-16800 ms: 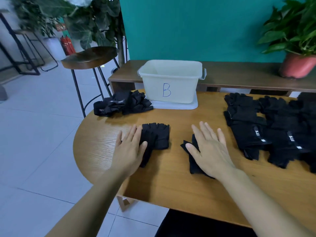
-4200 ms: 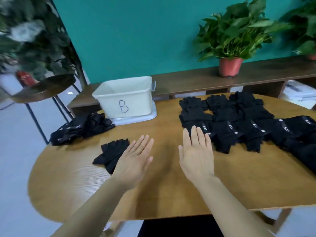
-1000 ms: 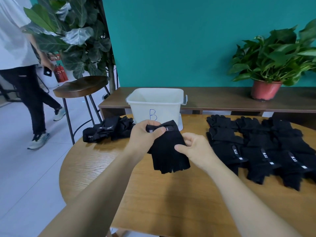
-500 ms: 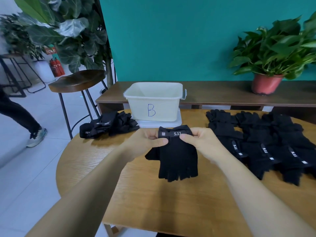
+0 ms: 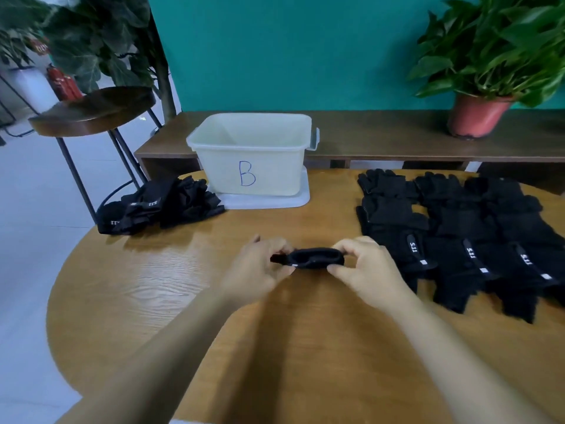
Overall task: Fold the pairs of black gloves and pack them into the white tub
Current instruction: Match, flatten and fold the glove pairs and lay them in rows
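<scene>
A round wooden desk point(image 5: 146, 301) was seen before a teal wall point(image 5: 305, 50). A potted plant point(image 5: 489, 71) was set on a dark shelf point(image 5: 382, 139) behind it. A stool point(image 5: 91, 110) was placed at the left, beside a leafy plant point(image 5: 101, 41).

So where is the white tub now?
In the head view the white tub stands at the far edge of the table, left of centre, between a glove heap and the glove rows.

The white tub point(image 5: 250, 154), with a blue B on its front, stands open by the far edge of the tabletop point(image 5: 305, 347). A messy heap of black gloves point(image 5: 162, 206) lies just left of it, and neat rows of black gloves point(image 5: 458, 237) lie flat along the right edge. The held pair point(image 5: 308, 259), bunched small, is pinched at both ends over the middle.
</scene>
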The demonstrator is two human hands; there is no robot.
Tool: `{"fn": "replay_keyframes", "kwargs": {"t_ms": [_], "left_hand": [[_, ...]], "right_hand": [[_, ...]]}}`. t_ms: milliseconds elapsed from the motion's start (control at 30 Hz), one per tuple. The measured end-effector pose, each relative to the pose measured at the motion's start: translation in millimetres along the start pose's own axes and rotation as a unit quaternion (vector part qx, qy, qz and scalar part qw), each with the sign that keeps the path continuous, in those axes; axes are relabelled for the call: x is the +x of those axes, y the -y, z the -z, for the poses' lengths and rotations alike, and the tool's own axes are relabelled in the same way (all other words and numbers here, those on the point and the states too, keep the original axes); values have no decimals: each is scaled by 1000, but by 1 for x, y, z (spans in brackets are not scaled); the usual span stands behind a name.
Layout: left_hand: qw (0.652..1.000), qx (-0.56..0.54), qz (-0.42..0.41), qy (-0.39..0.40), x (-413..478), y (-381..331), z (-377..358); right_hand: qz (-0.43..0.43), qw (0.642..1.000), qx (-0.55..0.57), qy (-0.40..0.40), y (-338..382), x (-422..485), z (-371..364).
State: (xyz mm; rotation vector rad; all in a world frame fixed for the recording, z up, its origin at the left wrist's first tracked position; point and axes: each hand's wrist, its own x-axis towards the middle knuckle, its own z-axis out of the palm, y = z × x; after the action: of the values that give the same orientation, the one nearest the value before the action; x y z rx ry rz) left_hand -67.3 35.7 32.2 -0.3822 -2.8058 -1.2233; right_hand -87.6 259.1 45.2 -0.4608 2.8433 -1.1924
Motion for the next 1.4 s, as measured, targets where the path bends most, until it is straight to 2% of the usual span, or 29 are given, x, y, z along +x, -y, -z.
{"fn": "replay_keyframes", "kwargs": {"t_ms": [100,233,300,367,433,467,600,700,900,1033,1167,1400], "left_hand": [[988,145,-56,-3,-34,22,-29],[983,164,-81,-11,-61,29,-39],[984,150,-76,-53,-61,27,-35],[982,155,-71,-86,-53,20,-33],[978,195,-46,-63,-41,8,-38],[973,225,-29,-30,-37,3,-44],[938,332,28,100,-38,7,-65],[922,371,19,104,-39,15,-66],[910,395,66,112,-46,16,-60],[915,388,79,81,-56,28,-46],[921,377,87,44,-66,35,-18],[922,369,113,-22,-75,41,48]], "right_hand": [[46,993,-106,25,-16,-36,-17],[95,977,-186,47,-29,-62,-29],[110,976,-190,9,-31,-64,-28],[132,970,-193,-66,-27,-58,-29],[144,959,-228,-92,-15,-48,-33],[137,956,-252,-65,-10,-43,-38],[27,941,-312,131,-11,-39,-58],[3,931,-327,163,-19,-41,-61],[-54,920,-353,160,-13,-43,-62],[-74,925,-345,140,-4,-42,-55],[-24,935,-342,93,17,-38,-47],[65,939,-332,64,77,-16,-55]]}}
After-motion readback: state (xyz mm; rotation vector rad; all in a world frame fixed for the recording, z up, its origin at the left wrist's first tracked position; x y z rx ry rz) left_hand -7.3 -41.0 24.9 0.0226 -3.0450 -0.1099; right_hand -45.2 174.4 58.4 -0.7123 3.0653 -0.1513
